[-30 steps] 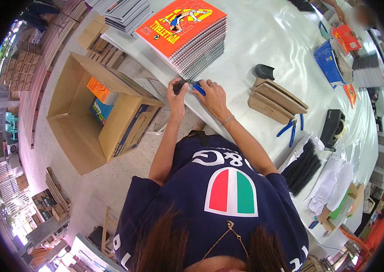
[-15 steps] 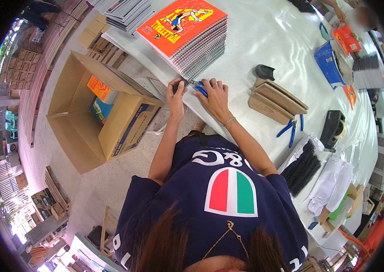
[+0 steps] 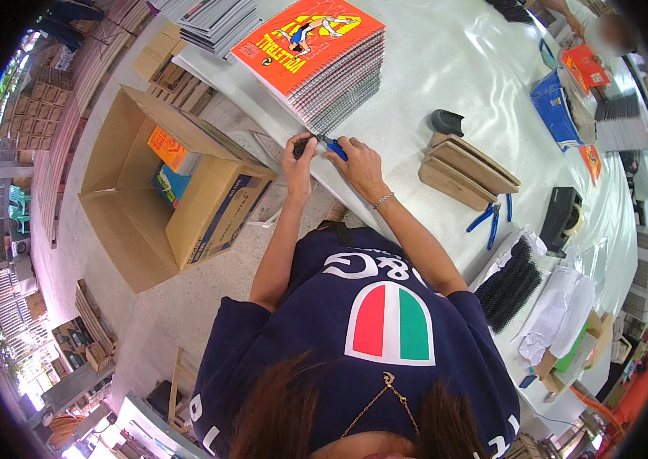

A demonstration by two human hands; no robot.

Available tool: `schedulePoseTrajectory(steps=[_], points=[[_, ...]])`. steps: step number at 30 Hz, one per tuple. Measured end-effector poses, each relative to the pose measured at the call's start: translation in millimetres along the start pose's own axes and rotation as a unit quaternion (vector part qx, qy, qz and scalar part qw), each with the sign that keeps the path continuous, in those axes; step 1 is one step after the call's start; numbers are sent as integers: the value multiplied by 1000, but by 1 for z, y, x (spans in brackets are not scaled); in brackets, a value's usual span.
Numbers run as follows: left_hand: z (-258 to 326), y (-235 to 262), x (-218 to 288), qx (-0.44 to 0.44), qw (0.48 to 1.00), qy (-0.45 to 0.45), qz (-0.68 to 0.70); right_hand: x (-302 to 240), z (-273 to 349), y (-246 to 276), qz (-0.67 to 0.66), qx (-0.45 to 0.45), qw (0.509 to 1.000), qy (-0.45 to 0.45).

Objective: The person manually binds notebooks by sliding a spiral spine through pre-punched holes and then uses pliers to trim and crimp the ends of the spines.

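At the near edge of the table, my left hand (image 3: 298, 170) is closed on a small dark, coil-like bundle (image 3: 301, 148), pinched between thumb and fingers; its exact kind is too small to make out. Beside it my right hand (image 3: 362, 170) grips blue-handled pliers (image 3: 337, 149), the handles squeezed together and the jaws pointing at the left hand's fingers. Just beyond both hands rises a tall stack of spiral-bound notebooks (image 3: 308, 46) with orange covers showing a volleyball player. Whatever lies between the jaws is hidden.
An open cardboard box (image 3: 129, 237) with notebooks inside stands left of the table. To the right are brown boards (image 3: 465, 168), another pair of blue pliers (image 3: 494, 222), a tape dispenser (image 3: 559, 218) and black spiral coils (image 3: 509, 287). Grey-edged stacked sheets (image 3: 213, 27) sit at far left.
My right hand's fingers have closed, bringing the spread pliers handles together. The left hand has turned slightly, so more of the dark bundle shows. The notebook stack stays in place.
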State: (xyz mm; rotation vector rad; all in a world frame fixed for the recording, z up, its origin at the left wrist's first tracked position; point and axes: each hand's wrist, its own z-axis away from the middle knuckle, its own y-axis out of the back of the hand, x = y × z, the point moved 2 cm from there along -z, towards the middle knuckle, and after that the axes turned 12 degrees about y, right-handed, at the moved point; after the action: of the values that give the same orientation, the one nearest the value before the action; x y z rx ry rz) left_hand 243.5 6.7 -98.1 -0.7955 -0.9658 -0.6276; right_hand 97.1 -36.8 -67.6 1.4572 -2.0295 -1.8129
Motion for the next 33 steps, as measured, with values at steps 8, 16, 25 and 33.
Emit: schedulePoseTrajectory(steps=[8,16,25,33], points=[[-1,0,-3,27,999,6,44,0,8,5,62,49,997,9],[-2,2,-5,13,999,-2,33,-4,5,4,72,21,997,14],[-3,2,-3,28,999,1,20,5,3,-3,67,19,997,34],[-4,5,-5,27,1000,-4,-5,9,3,-1,9,-36,999,-14]])
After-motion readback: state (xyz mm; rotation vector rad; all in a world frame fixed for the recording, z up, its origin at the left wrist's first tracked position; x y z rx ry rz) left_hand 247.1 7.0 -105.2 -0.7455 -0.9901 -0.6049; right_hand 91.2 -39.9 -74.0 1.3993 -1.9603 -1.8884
